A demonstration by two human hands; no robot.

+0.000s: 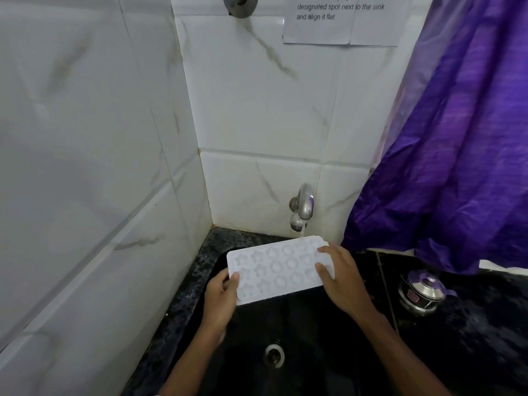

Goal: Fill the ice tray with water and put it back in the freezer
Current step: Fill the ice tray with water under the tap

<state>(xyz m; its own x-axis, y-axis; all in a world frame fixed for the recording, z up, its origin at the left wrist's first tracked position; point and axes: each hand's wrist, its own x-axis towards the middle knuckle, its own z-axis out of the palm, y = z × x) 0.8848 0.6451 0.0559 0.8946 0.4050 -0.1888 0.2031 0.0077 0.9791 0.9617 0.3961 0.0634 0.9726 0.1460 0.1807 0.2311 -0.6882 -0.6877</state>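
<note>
- Two bare forearms rise from the bottom edge over a black sink (314, 332), whose round metal drain (274, 355) sits between them.
- White marbled wall tiles (85, 167) fill the left side and meet the back wall in a corner.
- Black speckled counter (183, 315) borders the sink's left rim.
- Left hand (221, 295) pinches the near left corner of the ice tray (278, 270), thumb pressed on top; its fingers below are hidden.
- White, with star-shaped and round moulds, the ice tray is held above the sink basin, its far right corner under the tap.
- Up on the back wall is a chrome tap (304, 205), and a thin stream of water (302, 232) falls from it onto that corner.
- Right hand (343, 281) grips the tray's right end, thumb and a forefinger lying on its top face.
- Higher on the wall hangs a printed paper note (340, 21).
- On the counter to the right stands a small steel pot (423, 292) with its lid on.
- Purple cloth (457, 167) hangs above it.
</note>
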